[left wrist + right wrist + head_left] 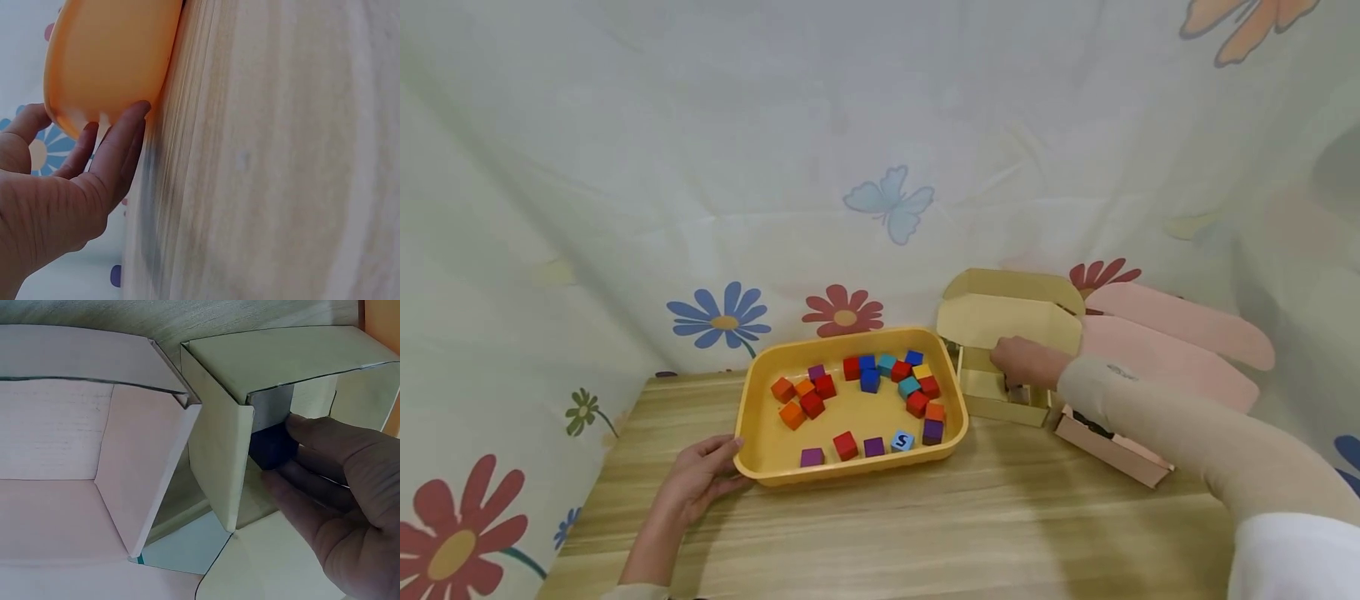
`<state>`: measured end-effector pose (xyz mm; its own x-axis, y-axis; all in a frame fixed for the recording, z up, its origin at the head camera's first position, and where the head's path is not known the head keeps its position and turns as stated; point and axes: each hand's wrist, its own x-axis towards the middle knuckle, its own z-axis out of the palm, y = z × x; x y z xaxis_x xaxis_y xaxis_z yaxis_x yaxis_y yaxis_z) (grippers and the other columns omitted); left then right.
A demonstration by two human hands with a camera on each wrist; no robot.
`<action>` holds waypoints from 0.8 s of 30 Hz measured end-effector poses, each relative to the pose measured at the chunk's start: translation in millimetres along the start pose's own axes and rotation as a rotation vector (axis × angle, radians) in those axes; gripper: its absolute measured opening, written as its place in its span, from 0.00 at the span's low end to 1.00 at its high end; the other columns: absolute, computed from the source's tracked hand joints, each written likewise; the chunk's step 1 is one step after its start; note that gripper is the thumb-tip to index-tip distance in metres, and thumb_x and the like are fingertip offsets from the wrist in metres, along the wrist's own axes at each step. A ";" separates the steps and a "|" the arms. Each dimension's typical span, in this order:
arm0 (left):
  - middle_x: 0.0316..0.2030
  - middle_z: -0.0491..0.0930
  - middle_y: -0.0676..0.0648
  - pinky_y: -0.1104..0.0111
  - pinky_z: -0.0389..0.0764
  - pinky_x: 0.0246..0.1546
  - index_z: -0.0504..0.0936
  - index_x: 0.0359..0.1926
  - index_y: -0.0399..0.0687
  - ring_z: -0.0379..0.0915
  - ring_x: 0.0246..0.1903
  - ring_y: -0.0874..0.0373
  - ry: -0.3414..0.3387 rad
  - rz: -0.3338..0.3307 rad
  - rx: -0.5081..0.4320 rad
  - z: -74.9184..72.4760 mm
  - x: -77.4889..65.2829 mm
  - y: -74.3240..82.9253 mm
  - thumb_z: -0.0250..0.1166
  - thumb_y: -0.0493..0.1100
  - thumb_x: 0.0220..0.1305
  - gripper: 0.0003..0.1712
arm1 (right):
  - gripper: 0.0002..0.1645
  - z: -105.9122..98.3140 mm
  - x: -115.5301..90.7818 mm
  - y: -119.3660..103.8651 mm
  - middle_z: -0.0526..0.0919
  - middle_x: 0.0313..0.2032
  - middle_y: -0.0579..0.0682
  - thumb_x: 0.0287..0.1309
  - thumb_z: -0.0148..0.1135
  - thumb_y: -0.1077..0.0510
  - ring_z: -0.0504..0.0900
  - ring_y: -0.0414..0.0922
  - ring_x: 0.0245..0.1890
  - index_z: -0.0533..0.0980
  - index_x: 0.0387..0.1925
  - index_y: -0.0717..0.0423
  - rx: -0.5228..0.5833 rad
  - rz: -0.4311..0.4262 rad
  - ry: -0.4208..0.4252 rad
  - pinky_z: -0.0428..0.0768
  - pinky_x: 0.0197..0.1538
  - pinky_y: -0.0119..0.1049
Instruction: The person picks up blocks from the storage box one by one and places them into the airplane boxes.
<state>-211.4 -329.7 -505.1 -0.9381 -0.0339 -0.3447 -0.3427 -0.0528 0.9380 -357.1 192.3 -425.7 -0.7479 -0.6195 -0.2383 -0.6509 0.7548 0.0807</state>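
My left hand [703,475] holds the near left corner of a yellow plastic tray [850,478], thumb at the rim and fingers against the outer wall. Colored cubes lie in the tray, among them a red cube [845,446] and a light blue cube [902,441] with a black mark. On the right, my right hand [1030,362] reaches into an open pale yellow box [1003,410]. In the right wrist view its thumb and fingers pinch a dark blue cube [273,447] inside that box. A grey patch adjoins the cube; I cannot tell what it is.
Right of the yellow box stands an open pink box [1112,454], partly hidden by my right sleeve, with something dark inside. Both lids lean back toward a flower-printed cloth [790,208] behind the wood-grain table [880,542].
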 end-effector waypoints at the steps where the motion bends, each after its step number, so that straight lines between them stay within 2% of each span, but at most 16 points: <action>1: 0.58 0.75 0.33 0.52 0.85 0.51 0.57 0.74 0.27 0.82 0.48 0.50 0.000 -0.001 -0.001 0.1 -0.1 -0.1 0.62 0.48 0.75 0.40 | 0.18 0.8 -0.4 0.6 0.74 0.21 0.49 0.54 0.67 0.73 0.65 0.40 0.20 0.73 0.18 0.52 0.015 0.009 -0.006 0.63 0.24 0.33; 6: 0.57 0.76 0.35 0.51 0.85 0.52 0.58 0.74 0.28 0.82 0.47 0.51 0.015 -0.012 -0.004 0.0 1.2 -0.3 0.63 0.49 0.74 0.41 | 0.21 1.7 -0.9 4.3 0.69 0.17 0.45 0.57 0.66 0.72 0.61 0.39 0.18 0.72 0.15 0.51 0.068 0.030 -0.047 0.59 0.22 0.32; 11: 0.58 0.76 0.34 0.51 0.84 0.53 0.59 0.74 0.28 0.82 0.48 0.51 0.015 -0.016 0.004 0.6 0.8 0.1 0.64 0.50 0.73 0.42 | 0.25 -0.5 -1.1 6.1 0.64 0.15 0.43 0.58 0.64 0.70 0.57 0.38 0.17 0.67 0.13 0.49 0.090 0.068 -0.132 0.56 0.21 0.31; 18: 0.57 0.77 0.33 0.51 0.84 0.52 0.58 0.74 0.28 0.82 0.48 0.50 0.005 -0.013 -0.006 0.5 0.5 0.0 0.64 0.49 0.74 0.41 | 0.26 -3.4 -1.5 5.8 0.64 0.16 0.44 0.58 0.65 0.68 0.59 0.38 0.16 0.65 0.12 0.47 0.055 0.099 -0.217 0.57 0.21 0.31; 24: 0.55 0.78 0.35 0.50 0.84 0.53 0.57 0.74 0.27 0.82 0.48 0.49 -0.008 -0.005 -0.016 -0.8 1.3 0.1 0.63 0.48 0.74 0.41 | 0.25 -4.9 -1.8 3.7 0.63 0.17 0.44 0.56 0.65 0.71 0.57 0.39 0.17 0.66 0.13 0.47 0.054 0.087 -0.239 0.55 0.22 0.32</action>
<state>-212.6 -330.5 -505.5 -0.9369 -0.0258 -0.3488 -0.3464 -0.0685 0.9356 -358.8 195.1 -420.2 -0.7447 -0.4884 -0.4549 -0.5730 0.8173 0.0606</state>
